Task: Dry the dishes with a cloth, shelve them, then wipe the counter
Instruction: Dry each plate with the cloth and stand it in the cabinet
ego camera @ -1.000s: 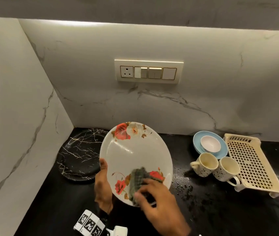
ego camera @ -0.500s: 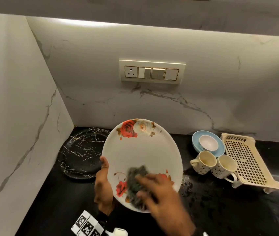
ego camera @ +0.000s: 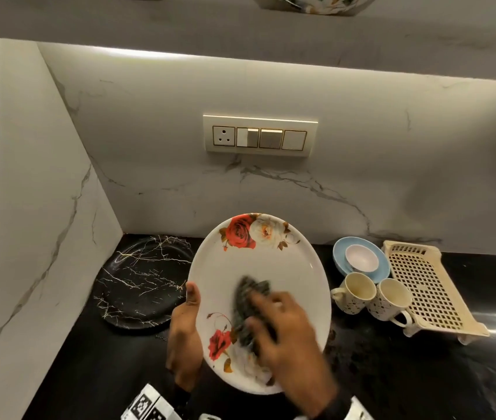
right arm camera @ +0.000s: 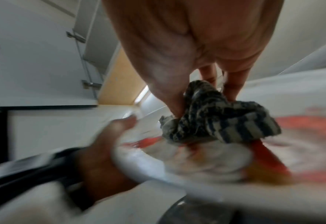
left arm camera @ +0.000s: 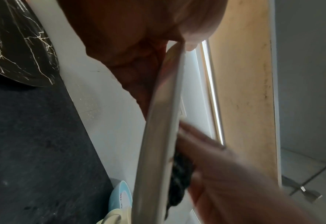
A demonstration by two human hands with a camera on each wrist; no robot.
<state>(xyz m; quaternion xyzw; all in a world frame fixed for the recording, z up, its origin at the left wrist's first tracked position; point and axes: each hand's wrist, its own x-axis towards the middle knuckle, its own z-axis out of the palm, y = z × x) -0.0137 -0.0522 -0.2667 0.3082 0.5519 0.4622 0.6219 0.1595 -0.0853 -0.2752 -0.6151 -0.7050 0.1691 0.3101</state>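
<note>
A white plate (ego camera: 271,268) with red and white roses is held tilted above the black counter. My left hand (ego camera: 184,334) grips its left rim, thumb on the face, fingers hidden behind. My right hand (ego camera: 289,338) pinches a bunched grey striped cloth (ego camera: 249,301) and presses it on the lower middle of the plate. In the right wrist view the cloth (right arm camera: 215,118) sits between thumb and fingers on the plate (right arm camera: 206,159). The left wrist view shows the plate (left arm camera: 158,136) edge-on, with my left hand (left arm camera: 139,53) on it and the cloth (left arm camera: 181,178) against its face.
A black marbled plate (ego camera: 140,280) lies at the back left corner. Right of the held plate stand two cream mugs (ego camera: 371,298), a blue saucer (ego camera: 358,259) with a small bowl in it, and a cream drying rack (ego camera: 428,289). Water drops lie on the counter (ego camera: 392,374). A shelf above holds a dish (ego camera: 319,3).
The plate has risen and tilted more upright, and the view has lifted with it. My right hand has rubbed the cloth from the lower rim up toward the plate's middle.
</note>
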